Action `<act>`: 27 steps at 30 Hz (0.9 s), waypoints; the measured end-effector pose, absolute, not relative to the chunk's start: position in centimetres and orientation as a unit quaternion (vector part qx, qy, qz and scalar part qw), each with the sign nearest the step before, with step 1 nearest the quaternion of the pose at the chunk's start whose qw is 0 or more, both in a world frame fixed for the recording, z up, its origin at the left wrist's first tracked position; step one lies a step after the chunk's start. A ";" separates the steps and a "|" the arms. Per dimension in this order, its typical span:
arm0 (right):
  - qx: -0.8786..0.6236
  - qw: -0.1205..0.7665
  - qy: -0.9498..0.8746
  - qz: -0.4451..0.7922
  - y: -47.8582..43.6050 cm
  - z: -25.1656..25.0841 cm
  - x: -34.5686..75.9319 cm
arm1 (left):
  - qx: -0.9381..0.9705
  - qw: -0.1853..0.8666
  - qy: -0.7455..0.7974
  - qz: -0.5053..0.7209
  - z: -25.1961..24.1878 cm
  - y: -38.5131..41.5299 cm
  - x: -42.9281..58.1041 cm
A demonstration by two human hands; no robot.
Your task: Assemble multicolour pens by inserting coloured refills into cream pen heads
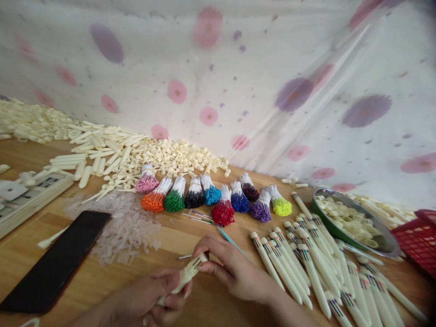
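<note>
My left hand (159,293) is closed around a cream plastic pen part (191,271) with long slots near its upper end. It points up and to the right. My right hand (236,272) pinches the slotted end between thumb and index finger; anything small between those fingertips is hidden. Just beyond the hands, a few loose pen refills (199,218) and a thin turquoise stick (231,240) lie on the wooden table (218,313). Rubber-banded refill bundles, among them a red bundle (223,209) and a green bundle (175,196), stand in rows farther back.
Assembled multicolour pens (313,263) lie piled on the right, beside a green-sided bowl (318,218) of cream parts and a red basket (415,236). Left are clear plastic bits (126,231), a black phone (57,263), a power strip (37,197) and heaped cream parts (163,152).
</note>
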State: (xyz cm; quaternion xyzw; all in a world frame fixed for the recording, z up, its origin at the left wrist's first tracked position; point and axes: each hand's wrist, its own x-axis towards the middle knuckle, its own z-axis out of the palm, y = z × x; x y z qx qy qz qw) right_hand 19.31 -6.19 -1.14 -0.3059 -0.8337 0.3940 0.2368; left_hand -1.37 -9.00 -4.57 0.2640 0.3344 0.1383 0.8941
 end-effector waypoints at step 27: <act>-0.527 0.131 -0.802 0.249 -6.4 -2.7 17.9 | 0.556 0.659 0.460 0.213 -4.6 -9.4 -0.5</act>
